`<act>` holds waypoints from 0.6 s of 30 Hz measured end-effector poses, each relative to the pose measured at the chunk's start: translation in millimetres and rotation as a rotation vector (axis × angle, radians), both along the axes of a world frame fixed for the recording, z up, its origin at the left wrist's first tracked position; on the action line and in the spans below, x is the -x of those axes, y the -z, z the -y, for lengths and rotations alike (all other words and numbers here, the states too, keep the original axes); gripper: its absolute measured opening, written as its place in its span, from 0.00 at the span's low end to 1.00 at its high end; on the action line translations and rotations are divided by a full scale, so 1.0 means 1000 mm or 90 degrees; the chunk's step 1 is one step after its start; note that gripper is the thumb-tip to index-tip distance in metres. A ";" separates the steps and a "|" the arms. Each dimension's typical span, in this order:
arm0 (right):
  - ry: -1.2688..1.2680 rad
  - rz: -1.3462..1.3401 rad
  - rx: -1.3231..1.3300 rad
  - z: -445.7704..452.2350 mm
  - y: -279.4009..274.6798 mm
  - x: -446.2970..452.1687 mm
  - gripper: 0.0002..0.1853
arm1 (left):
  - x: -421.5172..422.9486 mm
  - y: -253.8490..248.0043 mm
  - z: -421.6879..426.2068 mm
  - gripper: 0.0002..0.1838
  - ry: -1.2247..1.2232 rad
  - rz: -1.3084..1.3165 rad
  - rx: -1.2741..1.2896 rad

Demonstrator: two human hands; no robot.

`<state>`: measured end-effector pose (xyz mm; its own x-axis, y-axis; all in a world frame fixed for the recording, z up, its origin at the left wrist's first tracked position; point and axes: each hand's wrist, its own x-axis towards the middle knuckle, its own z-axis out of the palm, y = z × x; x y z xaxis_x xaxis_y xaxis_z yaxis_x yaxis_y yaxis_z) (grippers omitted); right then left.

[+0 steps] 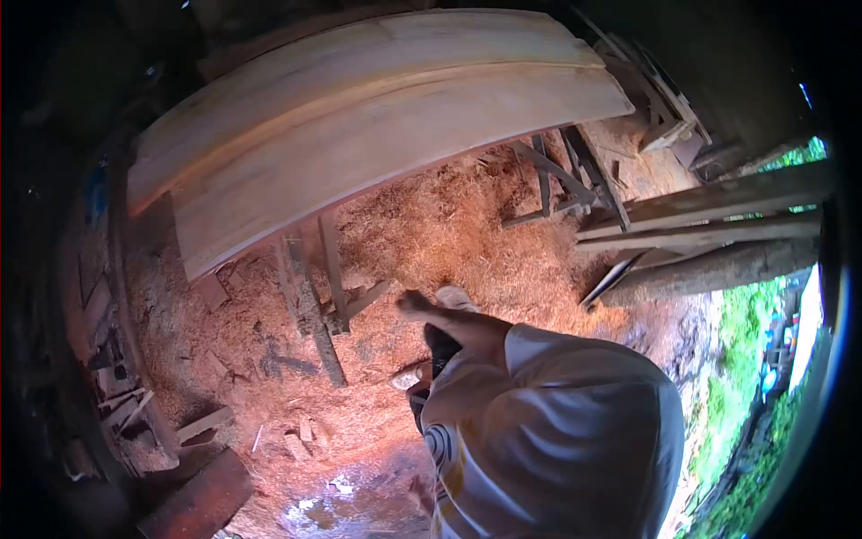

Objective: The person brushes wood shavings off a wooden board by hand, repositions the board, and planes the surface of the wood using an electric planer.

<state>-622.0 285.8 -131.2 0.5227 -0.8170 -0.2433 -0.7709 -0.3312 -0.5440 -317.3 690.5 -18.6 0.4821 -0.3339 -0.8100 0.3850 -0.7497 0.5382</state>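
My right hand (415, 305) reaches out from the sleeve of a pale shirt (575, 422), above the sawdust-covered floor (467, 216). It is dark and small, near a light shoe (456, 298), and its fingers cannot be made out. My left hand (420, 492) shows only as a blurred patch beside the shirt's lower left side; what it holds, if anything, is hidden. Farther up lie long, wide pale boards (395, 135), side by side on wooden trestles (314, 296). Neither hand visibly touches the boards.
A second trestle (575, 180) stands under the boards' right part. Thick beams (718, 211) are stacked at the right. A reddish-brown plank (202, 499) lies at the lower left, near wood scraps (301, 440). Another light shoe (409, 377) is on the floor. Greenery shows outside.
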 end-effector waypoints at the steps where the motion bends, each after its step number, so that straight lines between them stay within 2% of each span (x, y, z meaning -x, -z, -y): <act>1: 0.051 0.062 0.015 -0.005 -0.017 -0.059 0.10 | -0.026 -0.004 -0.006 0.12 -0.007 0.010 -0.002; 2: 0.075 0.057 -0.004 -0.015 -0.068 -0.108 0.15 | -0.052 -0.008 -0.013 0.12 -0.021 0.021 -0.001; 4: 0.269 0.263 -0.133 -0.035 -0.133 -0.187 0.21 | -0.092 -0.011 -0.022 0.12 -0.034 0.030 -0.003; 6: 0.254 0.167 -0.082 -0.049 -0.098 -0.241 0.29 | -0.125 -0.015 -0.034 0.12 -0.047 0.026 -0.006; 7: 0.247 0.119 -0.057 -0.055 -0.105 -0.267 0.34 | -0.139 -0.013 -0.038 0.12 -0.048 0.022 -0.008; 10: 0.059 0.011 -0.323 -0.060 -0.131 -0.283 0.38 | -0.181 -0.009 -0.053 0.12 -0.051 0.002 -0.001; 11: 0.010 -0.011 -0.352 -0.066 -0.129 -0.291 0.37 | -0.194 -0.005 -0.061 0.12 -0.044 -0.004 0.006; 14: -0.045 -0.066 -0.273 -0.094 -0.082 -0.305 0.36 | -0.240 -0.009 -0.060 0.12 -0.037 -0.018 0.026; 18: 0.024 -0.154 -0.068 -0.120 -0.045 -0.312 0.33 | -0.316 -0.016 -0.059 0.12 -0.044 0.004 0.062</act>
